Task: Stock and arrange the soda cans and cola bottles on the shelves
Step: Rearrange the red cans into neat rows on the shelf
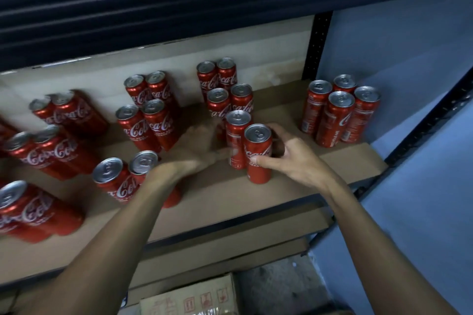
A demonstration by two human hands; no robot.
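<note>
While the left hand [199, 147] is open, the right hand [289, 158] grips an upright can [258, 146].

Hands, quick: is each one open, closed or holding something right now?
Left hand: blurred, reaching to the back can; grip cannot be told.
Right hand: holding the front can.
</note>
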